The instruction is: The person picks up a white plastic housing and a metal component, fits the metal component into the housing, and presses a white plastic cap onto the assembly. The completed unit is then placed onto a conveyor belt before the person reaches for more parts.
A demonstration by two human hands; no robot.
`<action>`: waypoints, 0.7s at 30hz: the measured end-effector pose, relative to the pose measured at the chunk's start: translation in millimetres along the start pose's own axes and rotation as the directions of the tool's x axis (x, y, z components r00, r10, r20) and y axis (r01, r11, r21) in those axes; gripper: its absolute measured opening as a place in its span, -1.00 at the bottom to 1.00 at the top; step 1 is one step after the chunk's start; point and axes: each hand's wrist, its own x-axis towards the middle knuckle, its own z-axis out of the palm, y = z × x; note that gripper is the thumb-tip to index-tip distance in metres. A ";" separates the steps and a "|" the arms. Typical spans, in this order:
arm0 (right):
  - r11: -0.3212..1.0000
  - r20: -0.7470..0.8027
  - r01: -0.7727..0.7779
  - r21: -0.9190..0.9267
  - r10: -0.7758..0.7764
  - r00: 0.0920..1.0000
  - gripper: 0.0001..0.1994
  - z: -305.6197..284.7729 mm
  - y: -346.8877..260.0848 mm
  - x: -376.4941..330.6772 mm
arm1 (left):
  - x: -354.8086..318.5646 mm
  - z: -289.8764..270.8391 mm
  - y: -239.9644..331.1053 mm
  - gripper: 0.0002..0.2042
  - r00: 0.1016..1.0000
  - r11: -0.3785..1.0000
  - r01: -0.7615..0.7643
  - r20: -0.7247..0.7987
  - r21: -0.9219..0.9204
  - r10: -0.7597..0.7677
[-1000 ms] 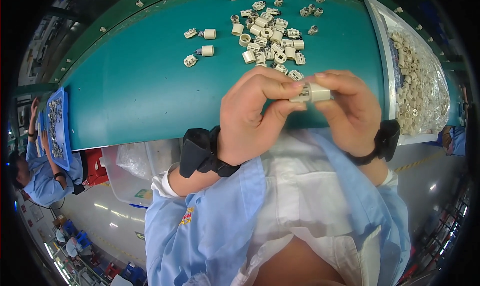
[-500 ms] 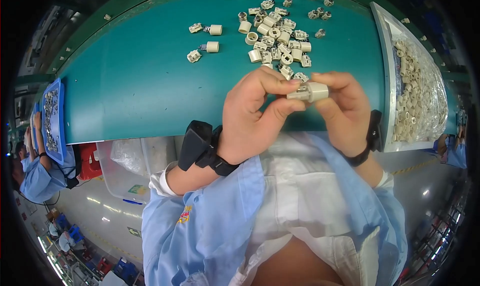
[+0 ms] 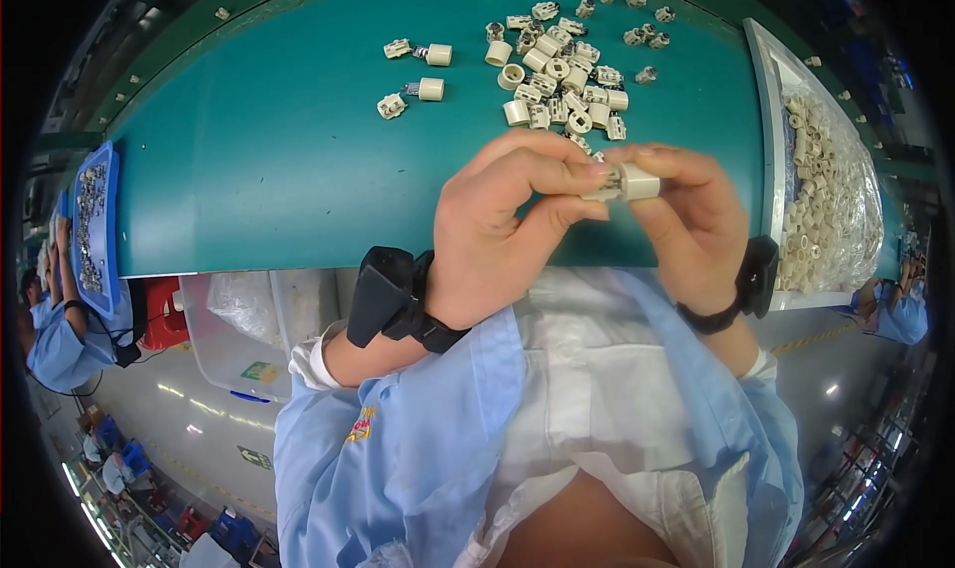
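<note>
With our left hand (image 3: 500, 220) we are pinching a pale slotted piece (image 3: 607, 184) between thumb and fingers, and with our right hand (image 3: 699, 225) we are gripping a cream cap (image 3: 643, 182) against it, above the near part of the green table (image 3: 279, 180). Beyond, loose parts (image 3: 557, 68) are lying piled; rightward, a white-rimmed tray (image 3: 765, 95) is holding more.

At left, a co-worker (image 3: 75, 344) in blue near a red seat (image 3: 164, 314) — then a clear box (image 3: 204, 344) holding a plastic bag (image 3: 242, 304) — and grey floor (image 3: 214, 444) with a green sign (image 3: 256, 457).
</note>
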 end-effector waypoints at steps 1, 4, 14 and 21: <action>0.999 0.010 0.018 -0.040 -0.017 1.000 -0.74 -0.3 -0.2 0.0 | -0.6 -0.4 0.0 -0.80 1.000 1.000 0.011 -0.006 -0.015 -0.012; 0.991 0.036 0.053 -0.120 -0.049 0.998 -0.73 -1.5 -0.7 -0.2 | -2.0 -1.1 -0.1 -0.81 0.999 0.998 0.034 -0.021 -0.045 -0.035; 0.924 0.133 0.066 -0.377 -0.016 0.991 -0.76 -8.1 -17.1 11.6 | 2.4 -6.3 -2.4 -0.77 0.992 0.991 -0.081 0.106 0.105 0.070; 0.800 0.368 0.186 -0.570 0.046 0.929 -0.73 -21.1 -33.4 39.4 | 13.6 -7.2 -7.4 -0.73 0.995 0.997 -0.069 0.079 0.034 0.066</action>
